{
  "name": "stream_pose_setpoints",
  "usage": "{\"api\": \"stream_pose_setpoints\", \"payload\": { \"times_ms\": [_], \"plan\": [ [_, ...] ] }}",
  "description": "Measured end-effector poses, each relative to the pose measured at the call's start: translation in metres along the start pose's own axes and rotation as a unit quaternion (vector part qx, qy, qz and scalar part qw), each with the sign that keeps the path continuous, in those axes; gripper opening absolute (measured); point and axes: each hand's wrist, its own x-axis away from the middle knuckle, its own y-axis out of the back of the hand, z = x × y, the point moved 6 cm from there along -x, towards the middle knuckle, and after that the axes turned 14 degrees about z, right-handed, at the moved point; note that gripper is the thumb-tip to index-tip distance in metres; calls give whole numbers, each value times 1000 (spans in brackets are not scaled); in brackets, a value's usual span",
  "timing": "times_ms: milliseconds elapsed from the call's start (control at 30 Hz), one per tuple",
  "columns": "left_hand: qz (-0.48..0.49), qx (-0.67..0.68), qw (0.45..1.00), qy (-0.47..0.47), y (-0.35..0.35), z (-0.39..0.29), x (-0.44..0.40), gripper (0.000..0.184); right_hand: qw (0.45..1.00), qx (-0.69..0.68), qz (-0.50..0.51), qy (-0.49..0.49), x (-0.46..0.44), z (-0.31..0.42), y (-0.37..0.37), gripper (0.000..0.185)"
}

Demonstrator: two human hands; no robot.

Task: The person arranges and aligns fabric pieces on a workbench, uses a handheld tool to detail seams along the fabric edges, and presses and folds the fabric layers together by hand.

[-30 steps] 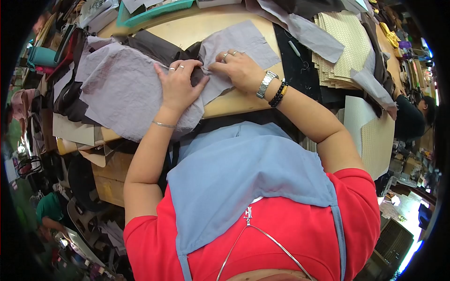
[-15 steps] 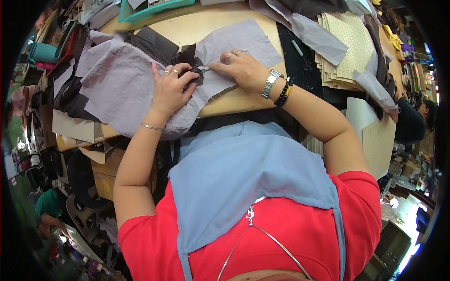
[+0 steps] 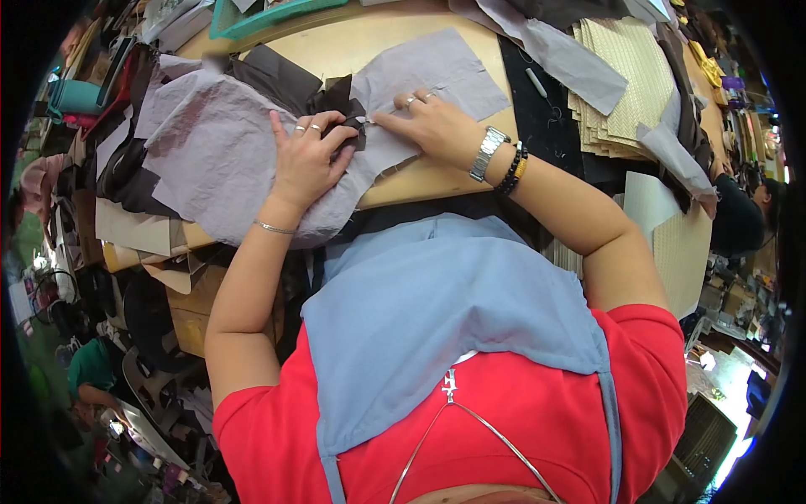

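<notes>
A large sheet of pale grey fabric (image 3: 210,151) is bunched on the wooden table, and dark brown fabric (image 3: 337,94) is folded against it. My left hand (image 3: 309,158) is closed, its thumb and fingers pinching the dark fabric's edge. My right hand (image 3: 438,130) reaches in from the other side with its index finger bent toward a small shiny metal piece (image 3: 364,121) between the hands. That piece is too small to identify surely. Another flat part of grey fabric (image 3: 437,63) lies beyond my right hand. My right thumb is hidden under the hand.
A stack of cream textured sheets (image 3: 625,84) lies at the right, with grey strips (image 3: 579,71) over it. A white pen-like tool (image 3: 536,82) rests on black material. At the back is a teal tray (image 3: 277,18). A person in green (image 3: 91,370) is at lower left.
Both hands stay nearly in place, with the fingertips shifting slightly at the metal piece. The far grey fabric has moved a little.
</notes>
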Motion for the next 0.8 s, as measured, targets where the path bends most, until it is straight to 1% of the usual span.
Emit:
{"api": "stream_pose_setpoints", "payload": {
  "times_ms": [33,133,233,333,433,533,633,733,800],
  "plan": [
    [0,3,1000,1,0,0,1,18,1000,-2,-8,3,3,1,0,58],
    [7,0,1000,1,-1,0,0,30,1000,-21,-13,-3,6,2,0,48],
    [35,-23,999,3,4,-7,-4,44,1000,-6,-11,-14,5,4,1,47],
    [36,-63,997,-22,-1,-9,-7,47,1000,-7,-6,-19,6,5,1,47],
    [28,-89,995,-37,-5,-10,-7,45,1000,3,-14,-17,7,5,-1,45],
    [47,-110,992,-38,-4,-11,-8,45,999,-28,-37,5,11,3,1,50],
    [44,-102,993,-41,-4,-11,-9,43,997,-37,-34,-55,17,-9,1,49],
    [52,-89,994,-49,-8,-9,-10,45,993,-20,-67,-100,30,-24,3,49],
    [52,-74,995,-36,-8,-10,-14,54,993,-12,-59,-105,31,-26,0,50]
  ]
}}
